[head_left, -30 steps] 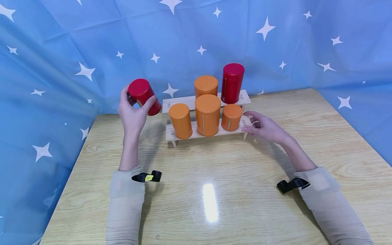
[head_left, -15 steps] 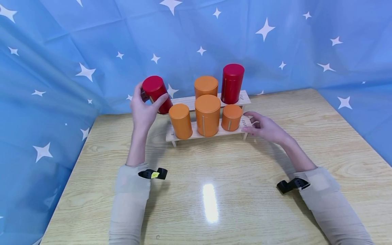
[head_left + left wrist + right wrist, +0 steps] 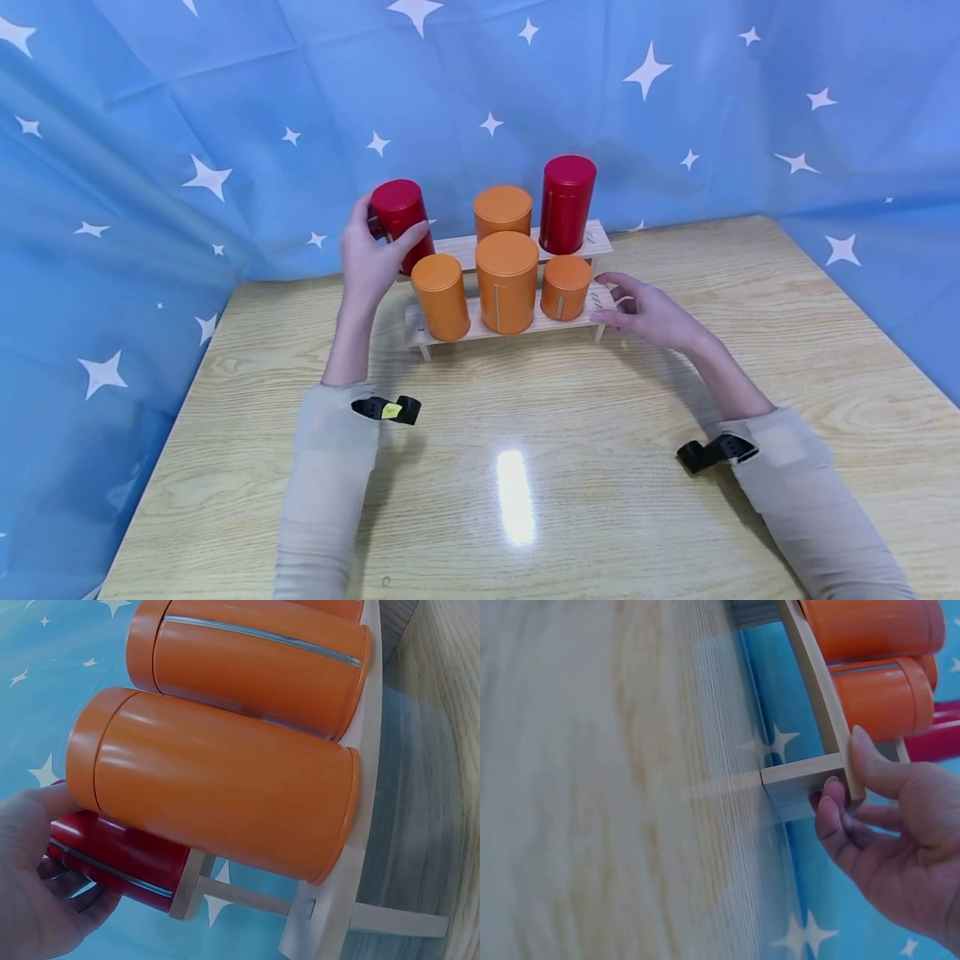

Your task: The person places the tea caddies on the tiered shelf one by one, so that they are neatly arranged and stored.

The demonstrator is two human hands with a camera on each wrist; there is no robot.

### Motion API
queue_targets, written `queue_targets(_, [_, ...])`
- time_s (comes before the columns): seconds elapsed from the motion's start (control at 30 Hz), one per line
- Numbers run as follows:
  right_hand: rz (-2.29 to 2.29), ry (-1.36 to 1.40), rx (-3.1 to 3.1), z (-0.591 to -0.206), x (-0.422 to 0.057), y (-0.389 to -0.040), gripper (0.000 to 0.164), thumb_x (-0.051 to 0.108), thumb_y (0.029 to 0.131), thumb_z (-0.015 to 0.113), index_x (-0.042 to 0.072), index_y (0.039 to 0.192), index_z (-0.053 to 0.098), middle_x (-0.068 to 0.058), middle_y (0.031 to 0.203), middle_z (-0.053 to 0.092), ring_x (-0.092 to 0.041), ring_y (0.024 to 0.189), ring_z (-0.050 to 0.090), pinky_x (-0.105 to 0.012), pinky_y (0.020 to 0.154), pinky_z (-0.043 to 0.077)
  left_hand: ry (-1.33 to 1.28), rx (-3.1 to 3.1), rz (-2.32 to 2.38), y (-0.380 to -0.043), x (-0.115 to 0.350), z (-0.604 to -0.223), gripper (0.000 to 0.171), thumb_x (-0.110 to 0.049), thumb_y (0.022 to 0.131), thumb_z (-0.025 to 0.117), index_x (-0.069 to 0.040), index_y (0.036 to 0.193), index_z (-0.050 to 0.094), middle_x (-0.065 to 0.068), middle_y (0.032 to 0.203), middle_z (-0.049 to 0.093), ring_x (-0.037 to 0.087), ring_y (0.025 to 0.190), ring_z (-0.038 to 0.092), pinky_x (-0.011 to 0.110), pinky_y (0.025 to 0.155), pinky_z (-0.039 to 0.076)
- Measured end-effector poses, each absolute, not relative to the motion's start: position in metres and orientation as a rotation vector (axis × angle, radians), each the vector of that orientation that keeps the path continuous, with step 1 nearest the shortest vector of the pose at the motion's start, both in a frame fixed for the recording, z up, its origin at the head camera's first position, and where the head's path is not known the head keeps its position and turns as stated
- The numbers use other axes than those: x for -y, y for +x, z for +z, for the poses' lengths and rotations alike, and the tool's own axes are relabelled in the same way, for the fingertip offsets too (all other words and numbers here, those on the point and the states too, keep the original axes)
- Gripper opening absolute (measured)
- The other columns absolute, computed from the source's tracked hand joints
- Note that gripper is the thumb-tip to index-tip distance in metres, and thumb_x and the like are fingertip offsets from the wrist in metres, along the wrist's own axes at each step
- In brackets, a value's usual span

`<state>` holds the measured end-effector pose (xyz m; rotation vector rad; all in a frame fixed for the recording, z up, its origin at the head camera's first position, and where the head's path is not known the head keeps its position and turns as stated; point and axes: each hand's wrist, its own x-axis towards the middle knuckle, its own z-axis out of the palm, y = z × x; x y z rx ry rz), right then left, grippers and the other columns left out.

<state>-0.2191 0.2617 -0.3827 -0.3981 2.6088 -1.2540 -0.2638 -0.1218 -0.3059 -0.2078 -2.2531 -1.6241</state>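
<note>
My left hand (image 3: 371, 258) grips a red cylindrical canister (image 3: 401, 212) at the left end of the rack's upper shelf (image 3: 455, 250). In the left wrist view that red canister (image 3: 120, 855) has its base right at the shelf end, partly behind an orange canister (image 3: 225, 776). My right hand (image 3: 651, 312) pinches the right end of the lower wooden shelf (image 3: 480, 323); in the right wrist view its thumb lies on top and its fingers curl beneath. Three orange canisters stand on the lower shelf: a medium one (image 3: 441, 300), a large one (image 3: 508, 287) and a small one (image 3: 566, 290).
Another orange canister (image 3: 503, 208) and a tall red canister (image 3: 567, 204) stand on the upper shelf. The two-tier rack sits near the back of the wood-grain table (image 3: 600, 467), before a blue cloth with white stars (image 3: 330, 92).
My left hand has carried the red canister rightward from beside the rack to the upper shelf's left end, and it now leans less. My right hand has stayed on the rack.
</note>
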Motion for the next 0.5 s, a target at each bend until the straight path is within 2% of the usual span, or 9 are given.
queue_targets(0.5, [-1.250, -0.387, -2.603, -0.382, -0.261, -0.220, 0.075, 0.028, 0.097, 0.070, 0.002, 0.155, 0.031, -0.020, 0.118, 0.055, -0.032, 0.087, 0.064, -0.037, 0.072, 0.056, -0.247, 2.316, -1.690, -0.271, 0.105, -0.299, 0.068, -0.019, 0.087, 0.081, -0.008, 0.144, 0.046, 0.009, 0.134, 0.057, 0.024, 0.119, 0.055, 0.036, 0.096, 0.052])
